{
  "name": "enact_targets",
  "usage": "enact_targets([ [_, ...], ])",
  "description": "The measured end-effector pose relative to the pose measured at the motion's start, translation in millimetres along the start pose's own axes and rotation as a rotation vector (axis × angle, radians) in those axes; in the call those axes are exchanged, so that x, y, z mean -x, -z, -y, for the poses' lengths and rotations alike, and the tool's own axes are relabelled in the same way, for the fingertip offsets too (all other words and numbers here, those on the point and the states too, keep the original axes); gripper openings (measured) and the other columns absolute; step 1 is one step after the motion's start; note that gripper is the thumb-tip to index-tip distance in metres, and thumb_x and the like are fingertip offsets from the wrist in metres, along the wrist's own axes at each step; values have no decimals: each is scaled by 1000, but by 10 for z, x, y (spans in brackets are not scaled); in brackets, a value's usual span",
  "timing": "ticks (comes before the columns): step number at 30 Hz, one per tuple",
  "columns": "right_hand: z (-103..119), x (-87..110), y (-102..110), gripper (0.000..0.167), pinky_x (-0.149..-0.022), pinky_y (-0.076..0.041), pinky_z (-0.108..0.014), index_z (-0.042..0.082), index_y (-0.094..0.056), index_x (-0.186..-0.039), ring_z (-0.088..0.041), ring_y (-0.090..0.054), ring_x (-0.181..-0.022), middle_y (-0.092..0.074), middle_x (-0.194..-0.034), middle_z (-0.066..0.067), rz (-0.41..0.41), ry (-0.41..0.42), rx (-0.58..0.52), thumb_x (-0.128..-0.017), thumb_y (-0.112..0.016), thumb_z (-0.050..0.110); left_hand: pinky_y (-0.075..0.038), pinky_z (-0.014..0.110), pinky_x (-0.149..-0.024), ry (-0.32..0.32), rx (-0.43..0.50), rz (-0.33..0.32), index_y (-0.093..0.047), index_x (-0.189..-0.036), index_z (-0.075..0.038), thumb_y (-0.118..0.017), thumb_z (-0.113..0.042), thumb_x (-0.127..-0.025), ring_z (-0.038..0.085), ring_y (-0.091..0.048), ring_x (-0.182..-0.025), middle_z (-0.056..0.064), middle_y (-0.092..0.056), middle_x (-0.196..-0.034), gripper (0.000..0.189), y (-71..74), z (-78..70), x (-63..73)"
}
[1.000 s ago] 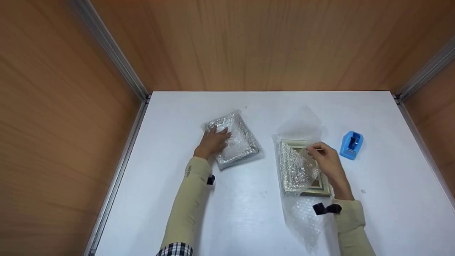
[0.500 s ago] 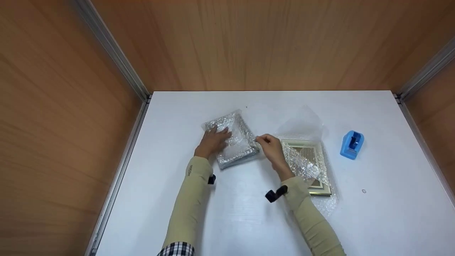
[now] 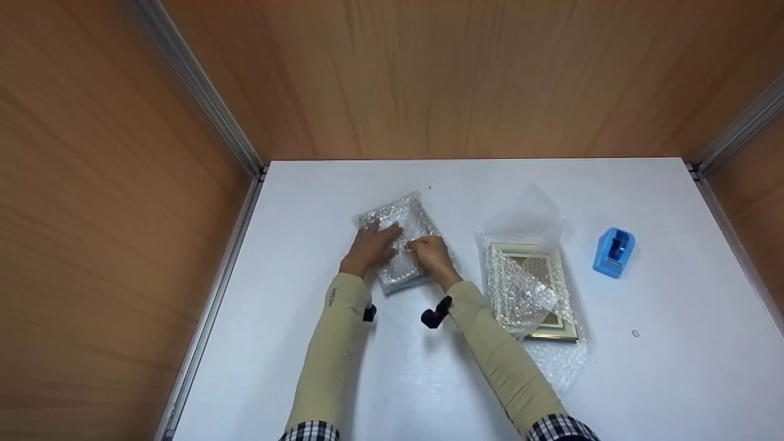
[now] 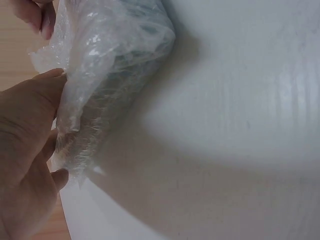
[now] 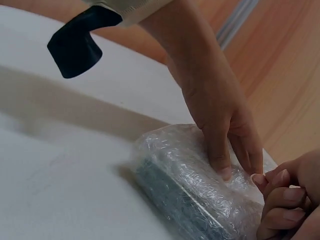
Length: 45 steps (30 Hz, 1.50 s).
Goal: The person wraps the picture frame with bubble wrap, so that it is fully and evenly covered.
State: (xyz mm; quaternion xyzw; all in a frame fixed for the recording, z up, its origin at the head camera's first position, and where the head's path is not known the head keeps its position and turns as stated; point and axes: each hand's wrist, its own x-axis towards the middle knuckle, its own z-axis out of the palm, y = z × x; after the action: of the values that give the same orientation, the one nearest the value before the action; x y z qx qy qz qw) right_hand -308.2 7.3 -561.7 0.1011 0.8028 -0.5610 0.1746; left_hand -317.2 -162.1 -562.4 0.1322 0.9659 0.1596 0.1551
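Note:
A flat parcel in bubble wrap lies at an angle on the white table, left of centre. My left hand rests on its left side with the fingers spread, and the thumb presses the wrap in the right wrist view. My right hand is over the parcel's right part, close to the left fingertips. Its thumb and index finger pinch what looks like a small strip of clear tape, barely visible. To the right, a cream and gold picture frame lies partly covered by a loose sheet of bubble wrap.
A blue tape dispenser stands right of the picture frame. A small clear ring-like bit lies nearer the front. Wooden panels border the white table at the back and sides.
My right hand has moved left from above the picture frame to the wrapped parcel, its fingertips still pinched. The left hand has stayed on the parcel. The loose sheet over the frame has shifted slightly.

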Motion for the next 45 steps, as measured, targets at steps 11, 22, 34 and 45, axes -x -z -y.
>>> enact_targets([
  [11, 96, -131, -108, 18, -37, -26, -24, 1, -66, -67, -8, -33, -39, -49, -47, 2, 9, -116, -76, -81, -62, 10, -16, 47, -120, 3, -28, -100, -29, -144, -22, -60, -34, -94, 32, -23, -145, 16, -34, -152, 60, -54, 10, -2],
  [22, 96, -213, -124, 15, -36, -30, -24, 6, -63, -62, -10, -38, -40, -50, -49, 1, -29, -198, -15, -77, -64, 9, -15, 53, -118, -52, -50, -139, -38, -137, -24, -57, -30, -96, 35, -23, -145, 13, -47, -145, 46, -81, -10, 0],
  [34, 80, -227, -123, 20, -36, -31, -23, 7, -64, -63, -9, -39, -39, -51, -48, 2, -23, -211, -63, -81, -65, 15, -9, 60, -117, -99, -91, -77, -39, -144, -40, -48, -29, -100, 37, -13, -147, -3, -28, -157, 45, -78, -8, 28],
  [45, 68, -173, -73, 23, -36, -31, -18, 7, -65, -64, -4, -40, -39, -52, -48, 5, 96, -187, -124, -85, -63, 17, -8, 56, -118, -31, -117, 35, -35, -146, -40, -45, -31, -102, 34, -8, -148, -7, -22, -159, 46, 47, -114, 62],
])
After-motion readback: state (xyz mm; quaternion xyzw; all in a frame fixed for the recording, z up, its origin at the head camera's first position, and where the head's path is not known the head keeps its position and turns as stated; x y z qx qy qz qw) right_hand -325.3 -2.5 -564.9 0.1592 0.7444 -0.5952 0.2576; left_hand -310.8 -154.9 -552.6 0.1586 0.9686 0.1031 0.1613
